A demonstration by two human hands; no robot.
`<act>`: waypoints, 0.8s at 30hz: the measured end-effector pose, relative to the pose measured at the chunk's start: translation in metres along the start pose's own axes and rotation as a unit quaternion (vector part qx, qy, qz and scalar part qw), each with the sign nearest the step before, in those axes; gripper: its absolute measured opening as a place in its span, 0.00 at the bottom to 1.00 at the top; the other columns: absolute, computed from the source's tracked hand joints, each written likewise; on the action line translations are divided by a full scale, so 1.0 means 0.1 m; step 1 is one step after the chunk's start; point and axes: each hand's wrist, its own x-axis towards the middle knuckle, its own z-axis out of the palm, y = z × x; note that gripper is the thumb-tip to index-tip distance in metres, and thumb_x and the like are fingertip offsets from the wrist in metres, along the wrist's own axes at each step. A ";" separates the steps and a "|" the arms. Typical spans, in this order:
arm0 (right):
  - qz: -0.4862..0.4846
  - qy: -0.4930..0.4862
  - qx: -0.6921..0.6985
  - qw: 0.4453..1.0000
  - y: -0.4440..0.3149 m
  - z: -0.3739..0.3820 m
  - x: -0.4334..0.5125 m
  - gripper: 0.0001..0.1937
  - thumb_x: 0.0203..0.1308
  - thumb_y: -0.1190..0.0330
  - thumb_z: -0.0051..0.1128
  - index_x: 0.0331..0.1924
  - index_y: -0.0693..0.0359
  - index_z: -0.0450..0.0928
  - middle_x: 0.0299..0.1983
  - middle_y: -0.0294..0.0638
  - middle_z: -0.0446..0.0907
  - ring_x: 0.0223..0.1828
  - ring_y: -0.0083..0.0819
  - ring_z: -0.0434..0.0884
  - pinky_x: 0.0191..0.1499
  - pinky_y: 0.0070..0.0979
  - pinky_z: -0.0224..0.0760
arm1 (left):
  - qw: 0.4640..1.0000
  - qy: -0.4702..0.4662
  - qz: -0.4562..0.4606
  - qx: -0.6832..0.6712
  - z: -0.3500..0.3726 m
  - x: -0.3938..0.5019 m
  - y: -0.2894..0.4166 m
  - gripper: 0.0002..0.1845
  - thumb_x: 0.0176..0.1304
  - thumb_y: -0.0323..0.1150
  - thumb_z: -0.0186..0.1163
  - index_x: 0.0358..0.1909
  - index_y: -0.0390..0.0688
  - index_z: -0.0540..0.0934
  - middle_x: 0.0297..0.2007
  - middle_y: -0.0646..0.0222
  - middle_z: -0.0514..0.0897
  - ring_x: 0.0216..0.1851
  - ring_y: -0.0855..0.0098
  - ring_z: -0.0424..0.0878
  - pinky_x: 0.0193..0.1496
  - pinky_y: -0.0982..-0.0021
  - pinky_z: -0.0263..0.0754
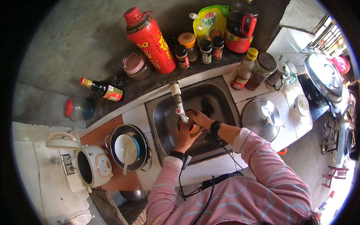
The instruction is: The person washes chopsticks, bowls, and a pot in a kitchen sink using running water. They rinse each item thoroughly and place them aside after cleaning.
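Both hands are over a stainless steel sink, under a tap with a white spout. Between them is a small round bowl with orange and green on its side; the fingers and tap partly cover it. My left hand grips its near left side. My right hand holds its far right rim, fingers bent over the edge. What lies inside the bowl is hard to make out. A dark patch shows on the sink bottom behind the right hand.
Left of the sink, a dark pot holds a white bowl and spoon; beyond it stands a rice cooker, lid up. A metal lid lies to the right. Bottles and jars, including a red flask, line the ledge. Cables hang from both wrists.
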 end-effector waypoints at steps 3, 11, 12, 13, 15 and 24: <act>0.003 -0.046 -0.044 0.998 -0.01 -0.03 -0.03 0.27 0.59 0.54 0.47 0.59 0.59 0.65 0.55 0.51 0.72 0.51 0.46 0.77 0.37 0.42 0.80 | 0.964 -0.158 -0.183 -0.111 0.02 0.07 -0.03 0.32 0.48 0.32 0.67 0.57 0.43 0.69 0.49 0.57 0.77 0.48 0.55 0.77 0.51 0.62 0.71; -0.167 -0.121 0.089 0.974 0.19 0.10 0.02 0.33 0.67 0.52 0.40 0.67 0.68 0.53 0.62 0.50 0.66 0.61 0.38 0.68 0.62 0.22 0.58 | 0.745 0.046 -0.366 -0.556 0.18 0.14 -0.13 0.18 0.60 0.32 0.61 0.52 0.41 0.73 0.45 0.71 0.79 0.46 0.70 0.78 0.49 0.68 0.72; -0.200 -0.106 0.077 0.971 0.27 0.15 -0.03 0.33 0.67 0.52 0.40 0.68 0.67 0.50 0.62 0.50 0.65 0.62 0.37 0.67 0.62 0.22 0.58 | 0.687 0.062 -0.380 -0.616 0.14 0.13 -0.16 0.17 0.61 0.31 0.59 0.52 0.41 0.73 0.45 0.72 0.79 0.46 0.71 0.78 0.50 0.68 0.72; -0.234 -0.091 0.065 0.966 0.35 0.20 -0.07 0.34 0.68 0.52 0.40 0.69 0.66 0.48 0.62 0.50 0.65 0.62 0.37 0.67 0.62 0.22 0.57 | 0.658 0.054 -0.410 -0.629 0.10 0.13 -0.18 0.17 0.61 0.30 0.58 0.52 0.42 0.72 0.46 0.71 0.79 0.46 0.71 0.78 0.50 0.68 0.72; -0.311 -0.048 0.020 0.949 0.49 0.28 -0.11 0.32 0.69 0.55 0.38 0.69 0.66 0.46 0.62 0.52 0.65 0.63 0.39 0.66 0.63 0.24 0.57 | 0.609 0.072 -0.405 -0.679 0.03 0.09 -0.19 0.17 0.62 0.28 0.57 0.53 0.43 0.72 0.47 0.70 0.78 0.47 0.71 0.77 0.51 0.67 0.72; -0.094 -0.058 0.078 0.991 0.40 0.17 0.27 0.19 0.64 0.62 0.46 0.56 0.62 0.68 0.49 0.52 0.75 0.54 0.45 0.74 0.57 0.33 0.65 | 0.545 0.059 -0.404 -0.733 0.07 -0.01 0.00 0.16 0.64 0.35 0.57 0.52 0.43 0.72 0.49 0.71 0.78 0.51 0.70 0.75 0.57 0.63 0.68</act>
